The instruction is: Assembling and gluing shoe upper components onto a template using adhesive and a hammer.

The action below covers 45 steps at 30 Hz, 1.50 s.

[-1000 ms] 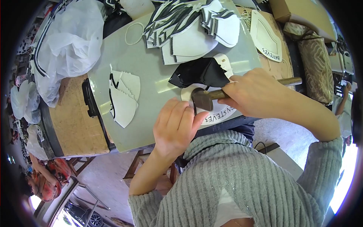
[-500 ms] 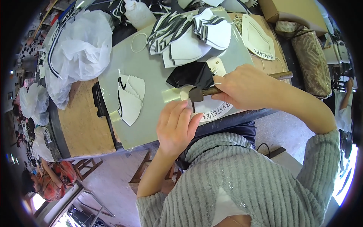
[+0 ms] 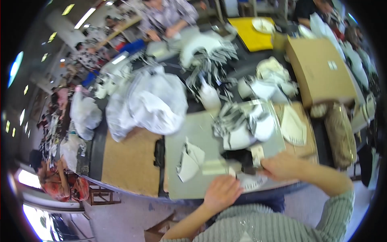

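Note:
My right hand (image 3: 282,166) is closed round the handle of a hammer (image 3: 249,171), whose head is low over the near part of a grey-green board (image 3: 176,186). Beside the hammer head, the fingers of my left hand (image 3: 223,193) are bent together at the edge of a small white piece (image 3: 232,172), largely covered by the hand. Under and in front of the hammer lies a white curved template (image 3: 250,184) with lettering. A black cut piece (image 3: 237,155) lies just beyond. Further left on the board is a small stack of white dark-edged pieces (image 3: 191,162). Motion blurs the details.
A pile of white and black pieces (image 3: 238,138) covers the board's far side, with a white bottle (image 3: 209,97) behind. Large plastic bags (image 3: 157,103) lie left. A cardboard box (image 3: 322,74) and patterned roll (image 3: 341,137) stand right. Across the table sits a person (image 3: 169,16).
The whole view has tilted upward, bringing the far table and other people into sight. My hands stay at the same spot on the board, the hammer still in the right one.

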Motion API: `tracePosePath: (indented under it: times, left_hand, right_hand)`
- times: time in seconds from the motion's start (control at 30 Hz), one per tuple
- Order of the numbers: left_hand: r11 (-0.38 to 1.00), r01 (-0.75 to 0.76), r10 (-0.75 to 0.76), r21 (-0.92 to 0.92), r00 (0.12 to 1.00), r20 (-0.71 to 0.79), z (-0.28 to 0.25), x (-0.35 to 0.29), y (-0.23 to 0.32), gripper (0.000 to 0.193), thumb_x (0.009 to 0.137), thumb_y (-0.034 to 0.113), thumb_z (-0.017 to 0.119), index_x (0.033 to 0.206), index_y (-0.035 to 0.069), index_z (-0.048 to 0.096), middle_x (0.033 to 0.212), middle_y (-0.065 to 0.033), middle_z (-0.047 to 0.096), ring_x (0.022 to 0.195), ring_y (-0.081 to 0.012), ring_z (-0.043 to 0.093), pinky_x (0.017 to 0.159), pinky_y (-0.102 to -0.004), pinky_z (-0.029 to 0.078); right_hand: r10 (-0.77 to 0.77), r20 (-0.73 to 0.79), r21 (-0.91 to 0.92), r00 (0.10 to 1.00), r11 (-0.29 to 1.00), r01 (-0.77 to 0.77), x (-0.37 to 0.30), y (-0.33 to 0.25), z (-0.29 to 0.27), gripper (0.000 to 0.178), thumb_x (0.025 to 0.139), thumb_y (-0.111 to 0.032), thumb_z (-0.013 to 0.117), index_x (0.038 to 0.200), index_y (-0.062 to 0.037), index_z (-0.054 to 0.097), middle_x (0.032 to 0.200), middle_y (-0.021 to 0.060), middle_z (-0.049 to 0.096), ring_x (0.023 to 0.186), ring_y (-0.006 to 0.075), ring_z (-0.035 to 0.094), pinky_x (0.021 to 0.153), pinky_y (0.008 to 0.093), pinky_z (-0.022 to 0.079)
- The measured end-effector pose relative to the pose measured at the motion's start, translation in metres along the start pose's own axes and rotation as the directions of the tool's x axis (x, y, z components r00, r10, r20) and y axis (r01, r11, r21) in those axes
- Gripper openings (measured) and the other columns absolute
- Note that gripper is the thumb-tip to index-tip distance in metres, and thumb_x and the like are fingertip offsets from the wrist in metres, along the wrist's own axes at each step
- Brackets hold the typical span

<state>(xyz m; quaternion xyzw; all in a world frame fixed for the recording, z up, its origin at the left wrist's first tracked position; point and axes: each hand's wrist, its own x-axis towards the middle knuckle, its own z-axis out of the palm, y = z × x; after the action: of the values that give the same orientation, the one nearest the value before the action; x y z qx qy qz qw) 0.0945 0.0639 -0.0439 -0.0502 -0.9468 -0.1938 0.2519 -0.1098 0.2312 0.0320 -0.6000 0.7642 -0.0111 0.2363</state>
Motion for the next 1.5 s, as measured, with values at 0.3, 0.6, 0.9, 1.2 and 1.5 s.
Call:
tracePosePath:
  times: [0.3, 0.6, 0.9, 1.2, 1.5]
  left_hand:
    - [0.999, -0.033, 0.033, 0.037, 0.999, -0.017, -0.015, 0.011, 0.003, 0.026, 0.078, 0.021, 0.074, 0.099, 0.008, 0.064, 0.098, -0.0043, 0.059, 0.096, -0.0204, 0.059, 0.087, -0.0359, 0.046]
    - [0.999, -0.033, 0.033, 0.034, 0.999, 0.002, -0.013, 0.021, 0.004, 0.031, 0.076, 0.022, 0.077, 0.100, 0.008, 0.064, 0.099, -0.0045, 0.059, 0.094, -0.0225, 0.059, 0.083, -0.0358, 0.046]
    - [0.983, -0.030, 0.052, -0.183, 0.992, 0.114, 0.003, 0.049, 0.028, 0.051, 0.079, 0.030, 0.073, 0.116, 0.000, 0.057, 0.117, -0.0144, 0.056, 0.111, -0.0344, 0.053, 0.097, -0.0440, 0.043]
    - [0.982, 0.071, -0.053, -0.174, 0.993, 0.104, 0.004, 0.067, 0.021, 0.062, 0.076, 0.016, 0.075, 0.132, 0.000, 0.050, 0.141, -0.0194, 0.045, 0.135, -0.0398, 0.038, 0.111, -0.0467, 0.033]
    - [0.998, 0.066, -0.061, -0.023, 0.984, 0.170, 0.002, 0.067, -0.013, 0.064, 0.080, 0.024, 0.073, 0.134, 0.001, 0.049, 0.147, -0.0175, 0.040, 0.139, -0.0387, 0.033, 0.111, -0.0494, 0.030]
  right_hand:
    - [0.017, -0.004, 0.041, 1.000, 0.999, -0.017, -0.028, -0.005, -0.018, 0.036, 0.093, -0.037, 0.056, 0.082, -0.0028, 0.055, 0.063, 0.0166, 0.062, 0.058, 0.0361, 0.063, 0.055, 0.0483, 0.048]
    - [0.110, -0.105, 0.064, 0.988, 0.993, -0.104, -0.052, -0.003, -0.005, 0.036, 0.094, -0.037, 0.055, 0.085, -0.0027, 0.055, 0.065, 0.0159, 0.062, 0.063, 0.0379, 0.063, 0.058, 0.0488, 0.048]
    - [0.258, -0.530, 0.511, 0.808, 0.857, 0.061, -0.044, 0.015, 0.030, 0.032, 0.096, -0.030, 0.055, 0.081, -0.0021, 0.053, 0.060, 0.0147, 0.059, 0.052, 0.0314, 0.059, 0.050, 0.0417, 0.046]
    - [0.507, -0.008, 0.996, 0.862, -0.075, 0.053, -0.044, 0.004, 0.053, 0.022, 0.102, -0.024, 0.048, 0.109, -0.0026, 0.046, 0.099, 0.0131, 0.067, 0.076, 0.0138, 0.070, 0.042, 0.0197, 0.043]
    - [0.497, -0.146, 0.856, 0.856, 0.498, -0.143, -0.050, 0.012, 0.033, 0.022, 0.099, -0.023, 0.052, 0.093, -0.0018, 0.052, 0.081, 0.0125, 0.064, 0.069, 0.0227, 0.066, 0.050, 0.0319, 0.046]
